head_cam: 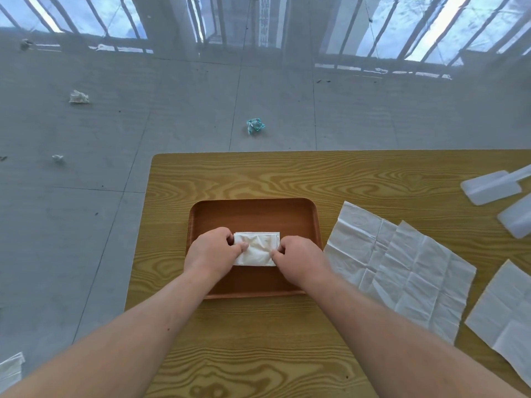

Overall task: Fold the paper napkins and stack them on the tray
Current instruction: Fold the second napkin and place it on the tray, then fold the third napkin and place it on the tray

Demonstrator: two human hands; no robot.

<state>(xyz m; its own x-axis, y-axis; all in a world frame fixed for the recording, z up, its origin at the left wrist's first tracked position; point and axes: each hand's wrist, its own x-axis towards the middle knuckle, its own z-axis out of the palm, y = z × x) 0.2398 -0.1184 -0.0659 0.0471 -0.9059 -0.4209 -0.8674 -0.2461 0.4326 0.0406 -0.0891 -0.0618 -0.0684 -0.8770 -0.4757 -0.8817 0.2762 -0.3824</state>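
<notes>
- Two bare forearms reach in from the bottom edge, over the wood-grain surface (258, 173), and meet at its middle.
- By the left elbow, off the surface and low in the corner, is a white sheet (10, 369); it seems to lie on the floor, though the edge of the view cuts it off.
- The left hand (211, 248) grips the left end of the folded napkin (257, 249). Its thumb is laid on top and its fingers (230, 239) are curled together round the edge, pinching the paper.
- The right hand (298, 258) grips the right end the same way. Its fingers (283, 247) are bent close together and its thumb is against the napkin's near corner, also pinching.
- The folded napkin is a small white rectangle, slightly creased on top, between the two hands. It lies flat in the middle of the tray (253, 214).
- The tray is brown with rounded corners and a low rim, and sits near the left side of the surface.
- Just right of the tray lie two open napkins (402, 262), flat, creased into squares and overlapping each other.
- A third open napkin (505, 311) lies near the right edge, apart from them.
- At the far right are white plastic pieces (488, 186), partly out of view.
- Beyond the surface is grey tiled floor with a teal wad (255, 126), a crumpled white paper (79, 97) and a small scrap (58, 158).
- Farthest off are barred windows (431, 27).
</notes>
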